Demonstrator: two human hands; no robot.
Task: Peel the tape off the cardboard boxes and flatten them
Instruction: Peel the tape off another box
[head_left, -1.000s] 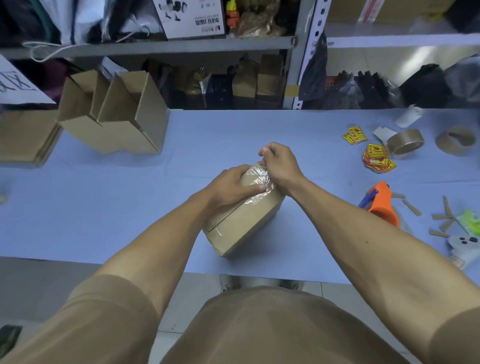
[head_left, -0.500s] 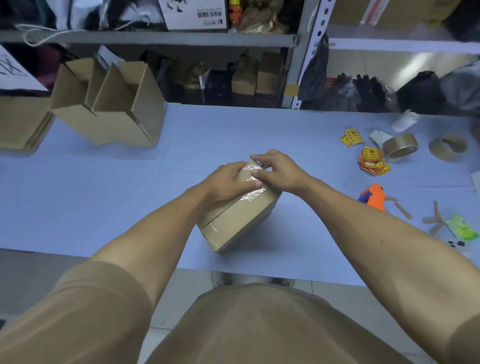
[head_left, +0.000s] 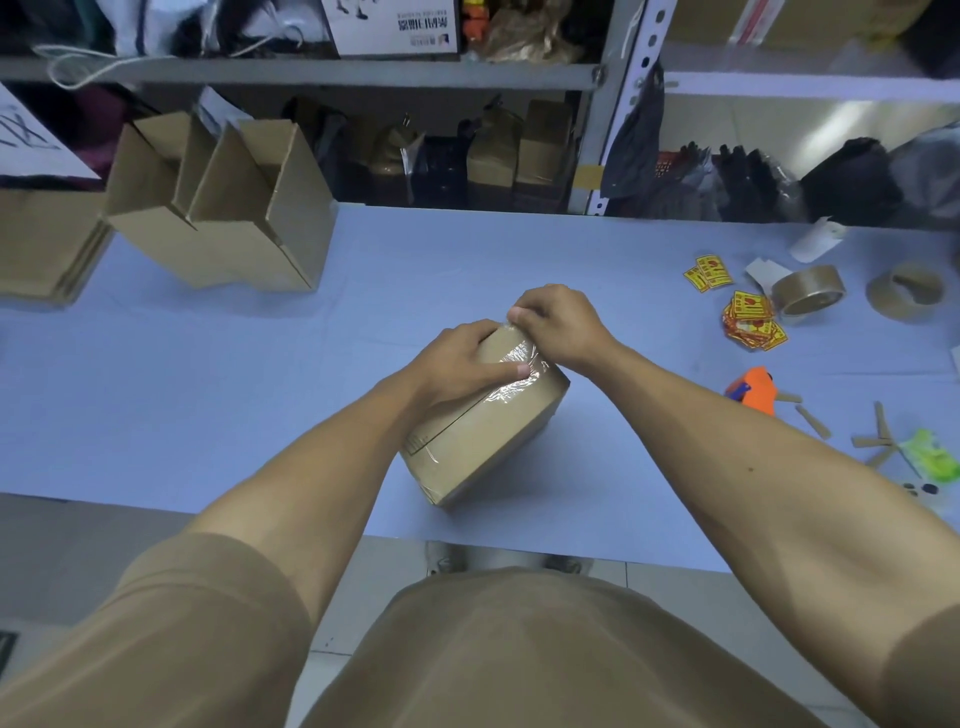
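Observation:
A small brown cardboard box (head_left: 485, 441) lies tilted on the blue table (head_left: 208, 389), near its front edge. Clear tape (head_left: 519, 382) runs along the box's top seam and wrinkles at the far end. My left hand (head_left: 462, 361) grips the far left part of the box, thumb pressed on the tape. My right hand (head_left: 558, 322) is curled at the box's far corner and pinches the tape end there. Part of the far end of the box is hidden by both hands.
Two open cardboard boxes (head_left: 223, 218) lean at the back left beside a stack of flattened cardboard (head_left: 47, 249). At the right lie two tape rolls (head_left: 808, 288), yellow stickers (head_left: 748, 322), an orange tool (head_left: 756, 389) and cardboard scraps (head_left: 878, 436). Shelving (head_left: 363, 78) stands behind the table.
My right hand shifted from the top of the box to its far corner and now pinches the tape end. The left hand stays on the box. The view tilted slightly.

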